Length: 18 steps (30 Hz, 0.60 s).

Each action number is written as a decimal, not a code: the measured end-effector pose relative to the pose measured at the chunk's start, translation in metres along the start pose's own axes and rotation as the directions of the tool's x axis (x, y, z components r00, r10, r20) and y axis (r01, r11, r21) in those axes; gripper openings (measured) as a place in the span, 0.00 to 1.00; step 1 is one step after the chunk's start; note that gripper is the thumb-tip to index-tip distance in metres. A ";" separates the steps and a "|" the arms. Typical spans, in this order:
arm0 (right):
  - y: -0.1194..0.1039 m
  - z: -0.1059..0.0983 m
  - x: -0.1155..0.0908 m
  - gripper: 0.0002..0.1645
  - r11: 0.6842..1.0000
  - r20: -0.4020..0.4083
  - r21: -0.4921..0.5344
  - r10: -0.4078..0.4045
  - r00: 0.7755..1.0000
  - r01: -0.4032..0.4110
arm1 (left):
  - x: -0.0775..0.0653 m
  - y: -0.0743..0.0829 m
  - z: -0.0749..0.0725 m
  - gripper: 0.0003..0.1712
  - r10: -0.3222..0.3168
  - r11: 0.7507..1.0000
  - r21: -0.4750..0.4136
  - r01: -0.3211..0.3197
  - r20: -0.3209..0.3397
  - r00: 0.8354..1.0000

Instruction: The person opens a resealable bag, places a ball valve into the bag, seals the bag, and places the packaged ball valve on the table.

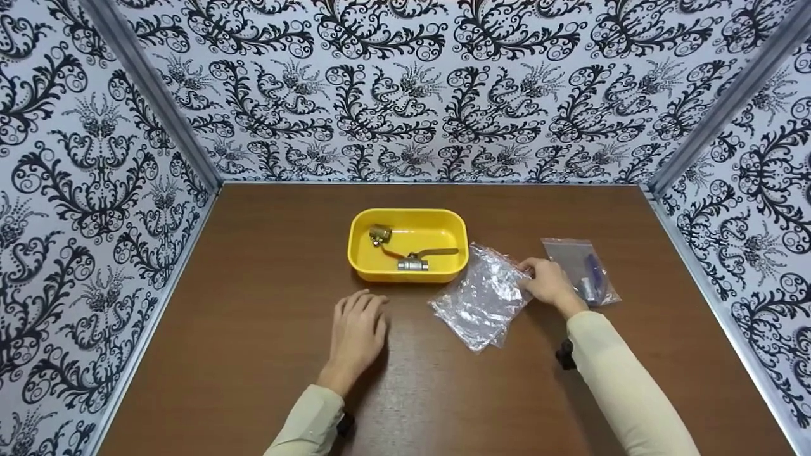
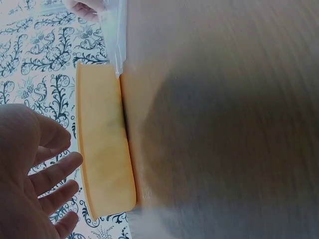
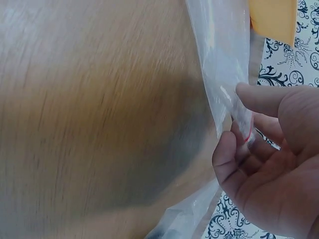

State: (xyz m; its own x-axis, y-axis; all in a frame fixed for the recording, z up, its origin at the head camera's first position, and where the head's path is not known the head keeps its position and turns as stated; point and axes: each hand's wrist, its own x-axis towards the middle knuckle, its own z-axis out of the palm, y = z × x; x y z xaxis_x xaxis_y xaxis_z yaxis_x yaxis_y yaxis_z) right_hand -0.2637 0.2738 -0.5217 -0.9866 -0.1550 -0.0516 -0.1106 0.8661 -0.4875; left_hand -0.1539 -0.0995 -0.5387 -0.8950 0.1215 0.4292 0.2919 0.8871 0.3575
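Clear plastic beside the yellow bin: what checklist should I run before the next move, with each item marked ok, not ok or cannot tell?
1. Right hand grips the clear plastic at its edge: ok.
2. Left hand free, holding nothing: ok.
3. Yellow bin upright on the table: ok.
4. Metal valves inside the bin: ok.
5. Plastic lying smooth: not ok, it is wrinkled.
6. Plastic's mouth open: cannot tell.
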 end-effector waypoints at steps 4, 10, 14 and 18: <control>0.000 -0.002 -0.003 0.18 1.000 0.056 0.022 -0.018 0.998 0.017 | 0.000 0.001 0.001 0.13 0.001 1.000 -0.003 -0.001 0.006 1.000; 0.000 -0.004 -0.010 0.17 0.993 0.086 0.077 -0.093 0.992 0.086 | -0.001 0.002 0.001 0.13 0.003 1.000 -0.026 -0.003 0.017 1.000; -0.001 -0.004 -0.016 0.13 0.991 0.094 0.093 -0.102 0.990 0.094 | -0.001 0.003 0.002 0.13 0.010 0.999 -0.033 -0.009 0.016 1.000; -0.006 -0.002 -0.021 0.11 0.986 0.124 0.135 -0.115 0.986 0.098 | -0.002 0.006 0.005 0.13 0.016 1.000 -0.027 -0.016 0.023 1.000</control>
State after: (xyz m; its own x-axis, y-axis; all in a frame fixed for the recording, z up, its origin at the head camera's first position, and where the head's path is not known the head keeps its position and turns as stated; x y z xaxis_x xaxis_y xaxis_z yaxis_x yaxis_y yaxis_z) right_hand -0.2430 0.2730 -0.5166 -0.9447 -0.3114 -0.1031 -0.1893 0.7744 -0.6037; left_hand -0.1524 -0.0925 -0.5411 -0.8977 0.1463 0.4155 0.3150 0.8726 0.3733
